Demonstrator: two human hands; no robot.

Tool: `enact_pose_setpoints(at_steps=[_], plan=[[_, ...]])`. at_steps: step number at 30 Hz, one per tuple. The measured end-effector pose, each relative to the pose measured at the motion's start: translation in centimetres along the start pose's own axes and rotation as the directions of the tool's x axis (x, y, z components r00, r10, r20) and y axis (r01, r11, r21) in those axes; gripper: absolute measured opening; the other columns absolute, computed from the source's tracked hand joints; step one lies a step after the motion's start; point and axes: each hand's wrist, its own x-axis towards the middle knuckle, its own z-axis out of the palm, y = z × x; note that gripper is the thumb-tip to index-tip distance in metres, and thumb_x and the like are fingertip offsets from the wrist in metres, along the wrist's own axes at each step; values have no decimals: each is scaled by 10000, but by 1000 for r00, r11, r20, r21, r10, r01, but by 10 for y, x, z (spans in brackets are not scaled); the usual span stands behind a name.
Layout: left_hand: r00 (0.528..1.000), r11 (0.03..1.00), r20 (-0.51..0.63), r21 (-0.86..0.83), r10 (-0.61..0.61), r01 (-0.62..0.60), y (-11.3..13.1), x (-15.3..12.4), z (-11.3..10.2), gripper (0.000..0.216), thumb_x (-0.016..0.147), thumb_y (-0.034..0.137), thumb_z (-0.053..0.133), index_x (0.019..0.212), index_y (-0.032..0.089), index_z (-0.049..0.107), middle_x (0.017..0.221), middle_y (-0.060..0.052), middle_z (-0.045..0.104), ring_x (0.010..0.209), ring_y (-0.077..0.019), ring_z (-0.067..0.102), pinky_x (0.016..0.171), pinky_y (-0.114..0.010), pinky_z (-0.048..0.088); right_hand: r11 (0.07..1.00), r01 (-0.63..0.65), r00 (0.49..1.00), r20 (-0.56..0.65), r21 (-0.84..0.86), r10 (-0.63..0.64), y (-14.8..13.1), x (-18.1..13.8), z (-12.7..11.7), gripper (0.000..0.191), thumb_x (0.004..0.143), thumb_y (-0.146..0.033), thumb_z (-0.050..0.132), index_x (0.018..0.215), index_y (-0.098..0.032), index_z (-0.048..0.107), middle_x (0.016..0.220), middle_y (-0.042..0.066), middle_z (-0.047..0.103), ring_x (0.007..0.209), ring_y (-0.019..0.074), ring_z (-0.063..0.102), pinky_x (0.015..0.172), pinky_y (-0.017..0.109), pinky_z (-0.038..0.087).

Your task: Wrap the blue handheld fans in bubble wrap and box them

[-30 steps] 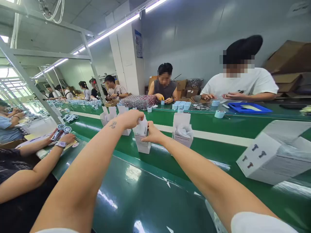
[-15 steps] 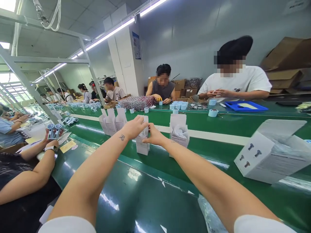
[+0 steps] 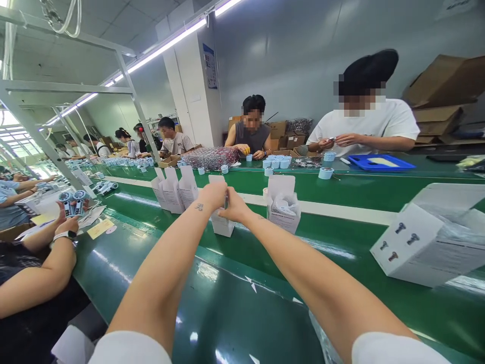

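Note:
A small white carton (image 3: 223,226) stands upright on the green conveyor belt, its lid flap raised behind my hands. My left hand (image 3: 212,195) is closed at the carton's top, with its fingertips hidden. Against the carton's right side, my right hand (image 3: 238,206) grips the upper edge, thumb toward me. A narrow greyish piece shows between the two hands, too little of it to name. To the right stands another open white carton (image 3: 284,221) with a plastic-wrapped item (image 3: 284,205) inside. Several open cartons (image 3: 172,194) stand in a group to the left.
A larger open printed carton (image 3: 413,242) lies tilted at right, with clear plastic inside. Across the belt, two people work near light-blue round parts (image 3: 276,162) and a blue tray (image 3: 381,162). At left, a person's hands hold light-blue devices (image 3: 73,203). A green worktop (image 3: 227,303) lies in front.
My left hand has lowered and curled further at the carton's top. My right hand remains on the carton's right side. The view has shifted slightly.

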Motion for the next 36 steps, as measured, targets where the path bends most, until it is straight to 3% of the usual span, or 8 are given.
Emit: enact_pose_setpoints(at_steps=[6,12,19,22,25,28,32,36], plan=[[996,991,83,-128,36,-25,3,6,20,363,735,118,606,1092,182,600,1044,-114,711,1036,-279,647,1006,-490,396,999,11,1000,4,-37,-11,8,2,-2,764,628,-156,703,1290,-198,324,1127,85,546,1086,257,527,885,378,465],[992,937,-125,-344,13,-56,-3,-20,41,559,780,25,474,1305,209,419,1184,-80,664,1059,-173,632,921,-320,483,988,-65,995,71,-138,75,9,-6,-12,589,639,-194,739,1185,-201,519,1161,101,504,1162,286,515,957,399,437],[829,756,-432,-655,-355,-18,-14,-86,16,287,828,43,353,952,173,577,877,-65,677,875,-204,646,843,-371,501,976,-78,979,169,-205,114,-45,-20,-60,792,669,-308,771,1378,-209,433,1426,175,347,1238,320,490,997,411,404],[856,709,-410,-702,-316,-75,36,-152,18,244,825,123,386,895,199,607,840,-43,685,799,-181,658,783,-343,536,981,-11,960,272,-194,64,-62,-67,-111,478,728,-333,716,1179,-213,612,1207,112,593,1035,266,608,887,350,456],[947,559,-300,-768,115,-311,118,-227,50,319,845,276,445,1103,310,631,1038,-75,710,989,-205,673,883,-375,543,976,-33,887,443,-216,128,-58,-141,-155,267,710,-439,714,877,-230,705,860,54,688,775,242,645,697,324,468],[821,522,-177,-695,542,-495,200,-279,102,823,668,436,648,1424,491,329,1548,-99,316,1400,-336,332,971,-497,480,914,-219,758,531,-341,380,-41,-218,-162,481,549,-489,809,945,-240,700,931,79,666,884,295,633,726,342,452],[850,608,-93,-660,518,-442,265,-293,150,819,617,492,635,1382,559,351,1567,-67,275,1431,-387,151,1027,-581,382,832,-449,740,387,-326,551,-20,-277,-131,737,462,-361,833,1144,-219,593,1058,94,563,911,289,608,795,364,447],[889,634,-209,-637,407,-439,274,-287,151,640,686,570,635,1286,361,561,1348,-167,524,1383,-379,357,1153,-511,282,801,-538,747,292,-261,597,-17,-286,-110,772,458,-248,801,1171,-199,511,1056,84,519,925,276,580,782,360,458]])
